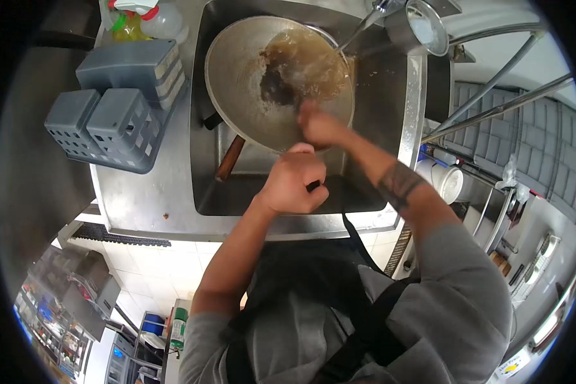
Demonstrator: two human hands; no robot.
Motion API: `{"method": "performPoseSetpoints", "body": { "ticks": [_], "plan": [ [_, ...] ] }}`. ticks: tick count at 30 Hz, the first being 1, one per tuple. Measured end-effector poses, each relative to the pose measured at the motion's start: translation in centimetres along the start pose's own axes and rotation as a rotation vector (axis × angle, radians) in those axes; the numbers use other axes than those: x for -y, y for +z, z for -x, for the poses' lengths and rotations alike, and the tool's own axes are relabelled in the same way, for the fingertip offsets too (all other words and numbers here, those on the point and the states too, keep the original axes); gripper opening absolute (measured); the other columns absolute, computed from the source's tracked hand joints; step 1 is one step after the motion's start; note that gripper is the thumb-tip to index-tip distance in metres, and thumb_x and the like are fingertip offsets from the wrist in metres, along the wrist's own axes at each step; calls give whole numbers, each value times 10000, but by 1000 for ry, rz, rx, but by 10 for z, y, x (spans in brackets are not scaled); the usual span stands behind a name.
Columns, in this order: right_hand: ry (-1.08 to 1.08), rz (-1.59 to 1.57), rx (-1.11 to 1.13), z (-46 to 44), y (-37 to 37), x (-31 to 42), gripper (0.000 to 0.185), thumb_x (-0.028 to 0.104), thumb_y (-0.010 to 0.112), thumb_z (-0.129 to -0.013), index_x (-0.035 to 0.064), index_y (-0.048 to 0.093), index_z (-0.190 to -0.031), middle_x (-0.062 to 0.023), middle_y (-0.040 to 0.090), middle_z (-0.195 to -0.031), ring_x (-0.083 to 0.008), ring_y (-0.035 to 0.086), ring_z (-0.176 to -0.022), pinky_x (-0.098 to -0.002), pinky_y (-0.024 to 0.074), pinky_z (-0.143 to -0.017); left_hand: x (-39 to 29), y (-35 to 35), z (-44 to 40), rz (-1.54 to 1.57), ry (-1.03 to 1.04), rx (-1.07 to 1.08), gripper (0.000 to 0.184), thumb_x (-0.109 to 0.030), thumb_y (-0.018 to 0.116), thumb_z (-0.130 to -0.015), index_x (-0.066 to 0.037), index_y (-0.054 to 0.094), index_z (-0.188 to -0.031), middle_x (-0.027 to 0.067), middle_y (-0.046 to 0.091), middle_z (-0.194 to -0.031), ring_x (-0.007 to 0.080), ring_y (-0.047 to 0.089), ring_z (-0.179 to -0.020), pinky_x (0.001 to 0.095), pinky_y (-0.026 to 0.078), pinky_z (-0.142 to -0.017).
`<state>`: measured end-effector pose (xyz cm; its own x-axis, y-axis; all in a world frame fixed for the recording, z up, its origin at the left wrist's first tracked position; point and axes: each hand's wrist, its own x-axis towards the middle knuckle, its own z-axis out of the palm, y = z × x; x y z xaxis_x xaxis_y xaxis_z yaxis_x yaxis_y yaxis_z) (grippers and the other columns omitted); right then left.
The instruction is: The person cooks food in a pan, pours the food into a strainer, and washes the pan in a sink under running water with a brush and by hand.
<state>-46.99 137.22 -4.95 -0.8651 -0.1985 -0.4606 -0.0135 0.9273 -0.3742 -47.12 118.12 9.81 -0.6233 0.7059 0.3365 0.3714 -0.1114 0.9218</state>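
A large round wok (237, 70) lies tilted in the metal sink (381, 147), with brownish water and dark residue in its upper right part. Closed at the wok's near rim is my left hand (296, 180), fingers curled round what looks like its handle, mostly hidden. Over the inside of the wok my right hand (320, 125) is blurred by motion, its fingers closed; what it holds is too smeared to make out. Water runs from the faucet (363, 29) into the wok. A wooden handle (230, 159) sticks out below the wok on the left.
Grey plastic baskets (125, 67) stand on the counter left of the sink, with spray bottles (163, 22) behind them. A metal pot (418, 29) sits at the sink's back right corner. Metal rails (493, 105) and a white bucket (443, 182) are on the right.
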Motion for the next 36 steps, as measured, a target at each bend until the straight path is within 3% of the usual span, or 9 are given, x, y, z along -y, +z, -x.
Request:
{"method": "performPoseSetpoints", "body": {
  "ticks": [3, 7, 11, 18, 22, 24, 26, 31, 36],
  "plan": [
    [-213, -77, -183, 29, 0, 10, 378, 166, 405, -988, -82, 496, -1259, -314, 621, -1160, -447, 616, -1069, -514, 497, -875, -1, 1, 3, 18, -29, 8, 155, -1, 646, -567, -86, 527, -619, 51, 508, -583, 277, 525, -554, 391, 494, -784],
    [185, 33, 119, -30, -44, -9, 392, 190, 436, -975, -48, 561, -1260, -271, 667, -1112, -442, 657, -989, -515, 499, -894, -5, 3, 0, 53, -61, -1, 174, -37, 658, -584, -93, 494, -592, 73, 493, -570, 305, 519, -562, 398, 501, -765],
    [341, -134, -145, -95, -33, -4, 361, 214, 460, -964, -18, 638, -1176, -268, 654, -1149, -425, 638, -1059, -533, 469, -945, 1, 7, 0, 7, -54, 40, 169, -5, 652, -555, -96, 513, -584, 57, 502, -583, 283, 542, -572, 396, 506, -780],
    [-207, 160, -646, -169, -13, -21, 438, 365, 404, -1032, 100, 597, -1323, -186, 465, -1475, -384, 399, -1393, -527, 338, -1125, -3, 5, -2, -31, -27, 88, 150, -39, 660, -565, -97, 525, -596, 56, 516, -581, 281, 549, -568, 406, 509, -781],
    [22, 304, 43, -60, -86, -39, 507, 341, 405, -1041, 96, 390, -1485, -131, 392, -1546, -345, 389, -1405, -507, 331, -1136, -7, 10, -1, -125, -25, 19, 159, -69, 669, -586, -96, 513, -604, 73, 501, -586, 286, 537, -586, 405, 495, -793],
    [-167, 350, -413, -28, -28, -79, 446, 303, 408, -1036, 94, 487, -1421, -172, 520, -1428, -373, 515, -1284, -515, 384, -1079, -5, 14, 2, -150, 3, -22, 151, -76, 668, -591, -97, 519, -603, 70, 506, -587, 284, 540, -588, 405, 491, -795],
    [73, 57, 55, 10, -25, -59, 420, 300, 430, -1027, 72, 558, -1356, -203, 578, -1345, -401, 584, -1173, -496, 419, -1037, -4, 22, 0, -160, 65, -91, 122, -43, 636, -570, -100, 531, -598, 48, 508, -567, 264, 532, -547, 382, 482, -771],
    [-245, -330, 193, 55, -56, 27, 403, 300, 500, -973, 41, 613, -1260, -174, 629, -1282, -378, 608, -1135, -448, 489, -955, -1, 20, 0, -112, 99, -74, 130, -28, 636, -565, -93, 530, -606, 53, 513, -578, 271, 514, -550, 382, 476, -772],
    [-83, 178, 290, 32, -72, -33, 360, 238, 519, -935, 70, 650, -1224, -127, 648, -1272, -353, 620, -1131, -461, 511, -928, 1, 18, 1, -115, 90, -58, 136, -16, 636, -561, -86, 530, -610, 59, 508, -582, 281, 506, -553, 384, 473, -772]
  ]
}}
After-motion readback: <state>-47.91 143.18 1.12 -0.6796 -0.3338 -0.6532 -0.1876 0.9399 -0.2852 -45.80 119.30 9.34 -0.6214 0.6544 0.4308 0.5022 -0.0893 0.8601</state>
